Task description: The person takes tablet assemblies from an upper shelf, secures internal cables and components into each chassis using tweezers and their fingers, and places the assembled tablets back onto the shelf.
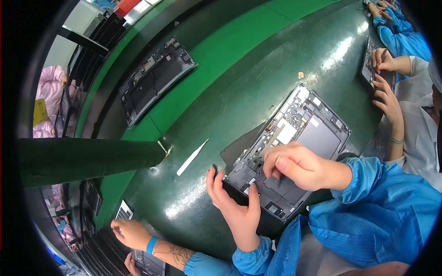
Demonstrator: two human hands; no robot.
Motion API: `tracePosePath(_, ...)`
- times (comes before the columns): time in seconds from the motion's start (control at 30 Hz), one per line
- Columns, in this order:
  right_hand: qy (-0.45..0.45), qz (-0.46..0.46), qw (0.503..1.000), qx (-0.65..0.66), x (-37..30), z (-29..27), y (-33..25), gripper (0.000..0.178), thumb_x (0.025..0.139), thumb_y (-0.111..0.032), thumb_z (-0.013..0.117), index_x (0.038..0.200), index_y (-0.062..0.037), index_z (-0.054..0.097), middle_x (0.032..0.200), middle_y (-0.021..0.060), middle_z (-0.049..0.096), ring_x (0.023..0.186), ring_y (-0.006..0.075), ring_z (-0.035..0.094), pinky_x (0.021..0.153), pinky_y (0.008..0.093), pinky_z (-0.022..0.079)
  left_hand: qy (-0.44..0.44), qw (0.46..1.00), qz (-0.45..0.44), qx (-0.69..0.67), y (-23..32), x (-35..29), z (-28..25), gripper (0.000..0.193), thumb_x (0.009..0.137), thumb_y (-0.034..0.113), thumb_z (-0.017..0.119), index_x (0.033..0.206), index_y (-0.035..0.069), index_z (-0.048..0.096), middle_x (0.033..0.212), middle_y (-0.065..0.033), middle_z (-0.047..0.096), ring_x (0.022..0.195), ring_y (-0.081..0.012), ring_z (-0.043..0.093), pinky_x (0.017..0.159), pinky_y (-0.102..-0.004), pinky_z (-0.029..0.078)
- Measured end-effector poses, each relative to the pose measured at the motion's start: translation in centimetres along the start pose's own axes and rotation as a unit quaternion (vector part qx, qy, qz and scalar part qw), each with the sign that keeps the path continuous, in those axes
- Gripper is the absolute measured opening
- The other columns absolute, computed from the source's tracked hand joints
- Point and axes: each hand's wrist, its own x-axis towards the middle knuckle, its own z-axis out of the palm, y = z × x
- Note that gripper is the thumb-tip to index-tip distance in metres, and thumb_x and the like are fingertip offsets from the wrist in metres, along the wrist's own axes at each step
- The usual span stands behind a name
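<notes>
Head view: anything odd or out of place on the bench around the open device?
One thing stands out: a small tan scrap lies loose on the green mat, just beyond the opened device. The white tweezers lie apart on the bench, untouched. No visible damage or spills.

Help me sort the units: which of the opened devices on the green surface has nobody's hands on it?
The opened device lying alone on the far belt strip at upper left. The centre one is held by the left hand and right hand; co-workers handle the others.

green table, blue sleeve, white tweezers
</notes>
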Motion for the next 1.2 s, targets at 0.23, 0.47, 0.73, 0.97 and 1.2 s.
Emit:
tracePosePath(0.23,-0.074,-0.012,0.994,-0.075,0.5,0.8,1.5,0.017,0.096,-0.017,0.072,0.095,0.0,0.069,0.079,0.0165,0.069,0.074,0.0341,0.069,0.067,0.0402,0.053,-0.004,1.0,0.015,0.02,-1.5,-0.3,0.9,0.05,0.09,-0.001,0.066,0.138,0.001,0.052,0.146,-0.0157,0.055,0.138,-0.0304,0.045,0.12,-0.0443,0.028)
tracePosePath(0.47,-0.07,-0.007,0.992,-0.103,0.9,1.9,2.3,0.017,0.095,-0.017,0.073,0.098,-0.0006,0.069,0.088,0.0162,0.07,0.078,0.0359,0.07,0.07,0.0432,0.055,-0.007,1.0,-0.001,-0.03,-3.3,-0.3,0.2,0.045,0.093,0.0,0.061,0.136,0.001,0.053,0.146,-0.0156,0.054,0.137,-0.0293,0.046,0.119,-0.0436,0.029)
tracePosePath(0.73,-0.077,-0.014,0.989,-0.125,0.7,2.2,2.9,0.017,0.094,-0.014,0.073,0.1,0.0002,0.069,0.09,0.0157,0.07,0.081,0.0357,0.07,0.071,0.0428,0.056,-0.006,1.0,0.019,0.023,-3.5,-0.7,0.6,0.049,0.09,0.005,0.063,0.137,0.001,0.051,0.149,-0.0163,0.053,0.141,-0.0369,0.043,0.118,-0.0495,0.023)
tracePosePath(0.97,-0.067,-0.074,0.981,-0.164,0.5,2.2,3.6,0.014,0.089,-0.005,0.078,0.097,-0.0006,0.068,0.083,0.0133,0.066,0.072,0.0317,0.066,0.061,0.0411,0.052,-0.015,0.999,0.011,0.042,-3.4,-0.8,1.3,0.049,0.091,0.005,0.06,0.138,-0.001,0.049,0.15,-0.0176,0.05,0.143,-0.0389,0.04,0.118,-0.0515,0.022)
tracePosePath(1.2,-0.065,-0.05,0.986,-0.146,0.4,2.1,4.0,0.015,0.093,-0.013,0.073,0.1,-0.0002,0.067,0.088,0.0139,0.066,0.076,0.0341,0.068,0.066,0.042,0.055,-0.001,0.999,-0.011,0.036,-3.5,-0.6,2.0,0.045,0.092,0.007,0.06,0.136,-0.001,0.05,0.149,-0.0177,0.051,0.142,-0.0393,0.041,0.118,-0.0508,0.023)
